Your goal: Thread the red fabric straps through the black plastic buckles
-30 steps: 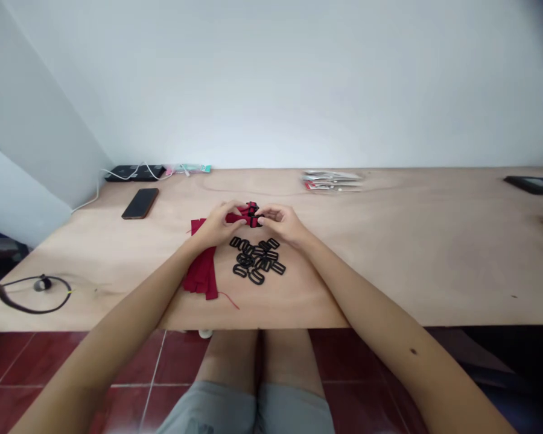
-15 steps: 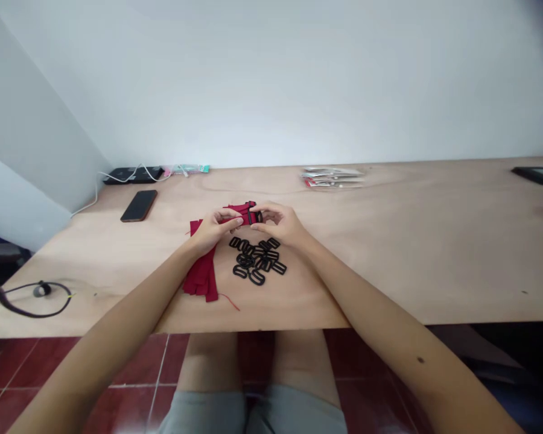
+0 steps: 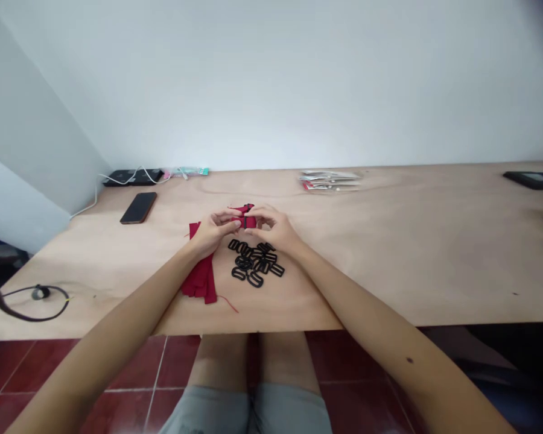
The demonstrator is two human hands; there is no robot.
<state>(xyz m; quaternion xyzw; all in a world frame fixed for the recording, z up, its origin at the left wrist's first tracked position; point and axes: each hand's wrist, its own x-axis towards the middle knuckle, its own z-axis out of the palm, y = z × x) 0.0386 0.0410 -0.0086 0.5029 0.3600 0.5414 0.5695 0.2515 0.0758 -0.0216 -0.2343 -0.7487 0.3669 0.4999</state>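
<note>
A short red strap (image 3: 252, 222) is stretched between my two hands, with a black slider buckle (image 3: 245, 223) around its middle. My left hand (image 3: 215, 230) pinches the strap left of the buckle between thumb and fingers. On the other side, my right hand (image 3: 274, 228) is closed on the strap's right part. Just behind my fingertips lies another red strap with a black buckle (image 3: 248, 207), partly hidden. Beneath my left wrist is a pile of red straps (image 3: 201, 280). Several loose black buckles (image 3: 255, 262) are heaped on the table in front of my hands.
The wooden table (image 3: 389, 253) meets a white wall at the back. A phone (image 3: 138, 208) and black boxes with a white cable (image 3: 133, 176) are at back left. Plastic packets (image 3: 329, 180) lie behind my hands. A black cable (image 3: 40, 293) curls at the left; a dark device (image 3: 534, 179) sits far right.
Red strap now shows on the right side of the buckle, where my right fingers earlier held the black buckle itself. My right hand has shifted slightly left.
</note>
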